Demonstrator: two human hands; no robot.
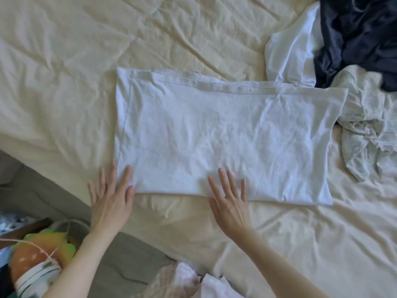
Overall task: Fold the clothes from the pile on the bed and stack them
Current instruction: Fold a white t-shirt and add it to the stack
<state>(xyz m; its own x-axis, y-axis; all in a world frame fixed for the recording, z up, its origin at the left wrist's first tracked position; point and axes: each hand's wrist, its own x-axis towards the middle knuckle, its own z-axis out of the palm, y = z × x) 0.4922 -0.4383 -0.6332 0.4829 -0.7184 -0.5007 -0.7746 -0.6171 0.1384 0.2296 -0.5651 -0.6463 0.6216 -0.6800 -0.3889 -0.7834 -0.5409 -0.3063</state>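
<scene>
A white garment (214, 130) lies flat on the cream bedsheet (75, 61), folded into a wide rectangle in the middle of the view. My left hand (110, 196) lies flat with straight fingers at the garment's near left corner, fingertips touching its edge. My right hand (229, 201) is flat too, fingers spread, its fingertips resting on the garment's near edge. The pile of unfolded clothes sits at the right: a dark navy piece (354, 39), a white piece (290, 50) and a pale crumpled piece (369, 130).
The bed's near left edge runs diagonally, with grey floor (43, 190) beyond it. A colourful orange and green object (36, 254) with cords lies on the floor at lower left. More white fabric (193, 282) sits at the bottom centre.
</scene>
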